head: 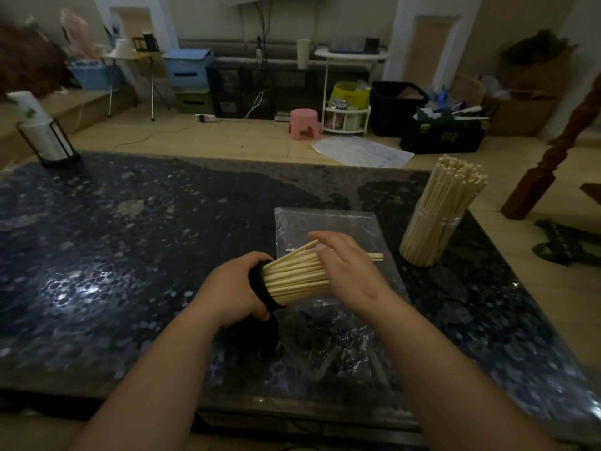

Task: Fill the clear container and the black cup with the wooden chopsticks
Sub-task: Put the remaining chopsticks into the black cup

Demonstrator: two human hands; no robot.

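My left hand (234,288) grips the black cup (263,289), tipped on its side above the table with its mouth to the right. A thick bundle of wooden chopsticks (294,276) sticks out of the cup. My right hand (348,271) lies over the free ends of that bundle, fingers extended across them. One or two loose chopsticks (375,255) lie on the clear plastic bag (325,222) behind my right hand. At the right of the table the clear container (429,237) stands packed with upright chopsticks (452,190).
The dark speckled stone table (130,255) spreads out to the left. A white bottle in a black holder (45,135) stands at its far left corner. A carved wooden post (553,157) rises beyond the right edge. The floor behind holds a pink stool (304,123) and boxes.
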